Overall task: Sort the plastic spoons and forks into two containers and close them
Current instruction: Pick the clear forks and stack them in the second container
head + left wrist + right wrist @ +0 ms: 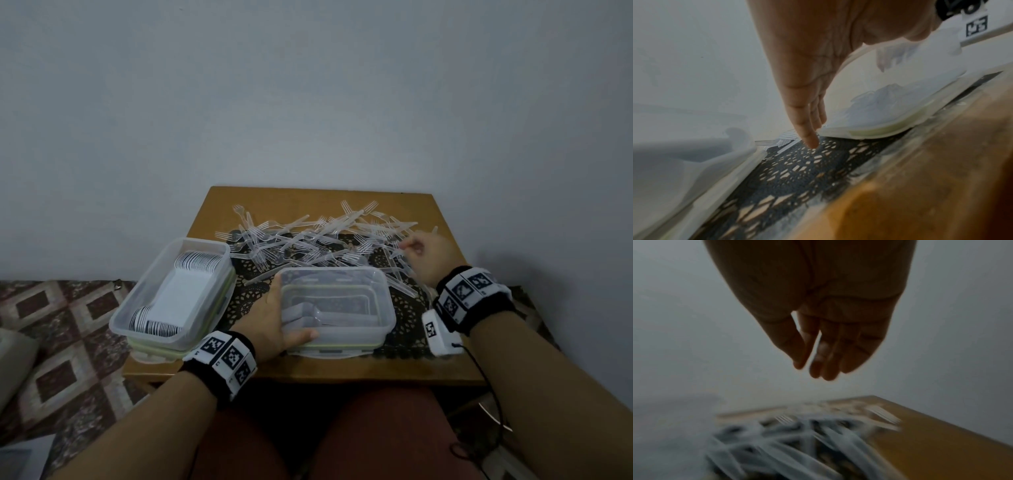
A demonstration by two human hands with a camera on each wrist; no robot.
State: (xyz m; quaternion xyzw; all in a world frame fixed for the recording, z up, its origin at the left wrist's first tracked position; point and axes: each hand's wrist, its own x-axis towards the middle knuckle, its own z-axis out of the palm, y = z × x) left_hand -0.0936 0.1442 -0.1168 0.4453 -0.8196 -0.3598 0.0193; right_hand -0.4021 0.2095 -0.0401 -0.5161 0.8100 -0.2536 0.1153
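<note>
Two clear plastic containers stand on a small wooden table (342,371). The left container (137,301) holds rows of stacked white spoons (191,284). The middle container (387,294) has a few clear forks (308,313) in it. My left hand (270,313) holds its left end, thumb along the near wall and fingers (809,129) straight down the side wall (869,126). A loose pile of clear forks (308,243) covers the back of the table. My right hand (416,246) hovers over the pile's right side, fingers (828,366) loose and empty.
Each container sits on a green-sealed lid (329,351). A dark lace mat (250,298) lies under them. A grey wall stands right behind the table. A patterned cushion (51,325) is on the left, and a black cable (486,377) hangs from my right wrist.
</note>
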